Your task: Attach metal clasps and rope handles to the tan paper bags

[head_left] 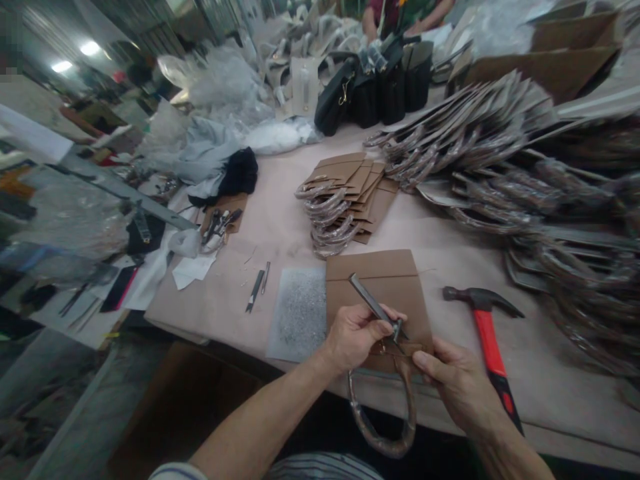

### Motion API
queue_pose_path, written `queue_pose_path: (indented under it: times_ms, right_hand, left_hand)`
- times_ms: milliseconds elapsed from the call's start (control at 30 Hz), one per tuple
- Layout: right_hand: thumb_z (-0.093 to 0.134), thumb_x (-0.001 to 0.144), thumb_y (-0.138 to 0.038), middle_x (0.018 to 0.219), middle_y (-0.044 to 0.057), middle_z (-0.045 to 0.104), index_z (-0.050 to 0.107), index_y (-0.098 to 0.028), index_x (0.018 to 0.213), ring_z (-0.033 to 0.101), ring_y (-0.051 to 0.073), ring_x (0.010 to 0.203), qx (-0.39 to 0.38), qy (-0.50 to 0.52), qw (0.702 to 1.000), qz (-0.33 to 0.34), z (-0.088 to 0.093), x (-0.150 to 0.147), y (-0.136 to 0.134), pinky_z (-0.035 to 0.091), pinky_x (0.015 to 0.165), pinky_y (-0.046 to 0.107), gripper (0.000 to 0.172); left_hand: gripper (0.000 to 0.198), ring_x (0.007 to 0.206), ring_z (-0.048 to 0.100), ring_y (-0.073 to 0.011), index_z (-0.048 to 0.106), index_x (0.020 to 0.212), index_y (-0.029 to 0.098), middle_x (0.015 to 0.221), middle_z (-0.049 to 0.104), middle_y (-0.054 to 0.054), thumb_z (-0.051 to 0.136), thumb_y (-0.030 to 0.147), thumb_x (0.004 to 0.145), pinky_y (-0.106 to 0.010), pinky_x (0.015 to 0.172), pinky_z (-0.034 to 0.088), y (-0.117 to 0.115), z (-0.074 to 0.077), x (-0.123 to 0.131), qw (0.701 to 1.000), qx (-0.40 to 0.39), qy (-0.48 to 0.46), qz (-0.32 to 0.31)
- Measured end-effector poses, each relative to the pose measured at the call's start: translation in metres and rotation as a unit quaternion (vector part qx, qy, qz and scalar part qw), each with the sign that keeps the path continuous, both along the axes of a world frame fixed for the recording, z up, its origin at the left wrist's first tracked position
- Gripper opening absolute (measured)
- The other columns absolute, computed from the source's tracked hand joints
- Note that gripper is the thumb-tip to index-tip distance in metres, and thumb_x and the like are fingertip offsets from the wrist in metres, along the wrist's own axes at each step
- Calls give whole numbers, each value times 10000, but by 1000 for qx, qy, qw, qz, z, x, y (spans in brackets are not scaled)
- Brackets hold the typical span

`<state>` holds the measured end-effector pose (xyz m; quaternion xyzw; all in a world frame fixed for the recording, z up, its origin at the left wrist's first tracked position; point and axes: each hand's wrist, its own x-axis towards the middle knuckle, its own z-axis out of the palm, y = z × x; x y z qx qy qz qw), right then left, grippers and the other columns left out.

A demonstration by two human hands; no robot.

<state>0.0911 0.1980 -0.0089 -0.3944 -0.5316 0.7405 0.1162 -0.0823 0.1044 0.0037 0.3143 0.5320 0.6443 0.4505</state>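
A brown panel (385,263) with a crease across it lies at the table's front edge. Its curved handle (384,445), wrapped in clear film, hangs down toward me. My left hand (353,337) is closed around a slim grey metal tool (369,293). The tool's narrow tip points down at the panel near the handle's base; whether it touches cannot be made out. My right hand (450,370) pinches the panel's lower right edge, thumb on top. Under the panel's left side sits a speckled grey board (299,313).
A claw hammer (486,327) with a red grip lies at the right. A cutter knife (255,291) and a thin metal rod (265,277) lie left. Beyond are stacked brown panels (367,177), piled wrapped handles (525,193), black bags (367,93) and a person's arms (431,19).
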Motion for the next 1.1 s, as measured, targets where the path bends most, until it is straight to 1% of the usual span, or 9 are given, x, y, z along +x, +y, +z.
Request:
queue_pose_path:
  times_ms: [167,467,600,700,833,900,967,1033,1100]
  right_hand:
    - [776,639,-562,656,6,561,681,-169,796,363,127,581,2,-23,1000,2,0,2,0,287,546,272,434]
    - [765,666,-571,617,-12,509,663,-175,755,347,119,559,15,-12,1000,2,1,-1,1,282,525,267,418]
    - [759,681,-562,601,-25,479,645,-182,746,339,117,552,20,-1,1000,-1,-1,1,0,277,517,266,401]
    - [735,693,-559,611,-23,486,645,-181,754,336,114,552,36,-8,999,2,-1,0,0,279,515,266,394]
    - [680,703,-551,583,-27,473,657,-178,775,354,119,537,67,-47,996,20,7,-6,0,295,506,272,381]
    - [672,704,-523,636,-4,546,679,-172,849,443,144,575,91,-52,994,27,12,-9,0,359,533,284,380]
    - [675,685,-475,737,20,627,676,-164,1058,538,178,636,104,-42,994,20,15,-10,0,429,574,304,485]
    - [654,671,-431,776,16,646,567,-157,1307,595,204,667,116,-38,992,11,15,-7,-1,475,603,328,698]
    - [601,683,-398,758,1,634,460,-151,1429,617,215,668,162,-63,985,14,11,-3,-2,496,627,350,798]
  left_hand:
    - [337,1024,728,-247,760,1014,147,1090,783,-120,738,459,887,-355,949,583,-1,-1,3,1000,-3,8,1]
    - [333,992,741,-245,755,992,146,1073,788,-126,748,457,874,-330,885,606,1,1,7,1000,-2,15,22]
    - [303,981,744,-246,750,1015,152,1084,785,-124,724,427,889,-330,856,613,0,2,9,999,-8,29,19]
    - [213,991,746,-247,744,993,154,1080,786,-122,695,337,897,-337,881,610,0,5,12,997,3,74,29]
    - [161,1006,747,-243,751,983,168,1054,792,-103,648,227,875,-343,948,586,2,8,12,980,10,195,38]
    - [176,986,749,-239,754,983,175,1031,795,-91,629,198,861,-336,935,587,4,5,11,969,-2,245,37]
    - [186,951,751,-235,755,980,177,999,798,-81,621,185,851,-327,903,595,6,0,9,961,-20,274,35]
    - [188,923,752,-232,755,980,176,970,799,-77,624,186,845,-321,881,600,7,-6,8,955,-36,292,35]
    - [189,913,754,-233,757,984,174,963,800,-80,628,193,846,-322,878,601,7,-11,9,949,-45,310,31]
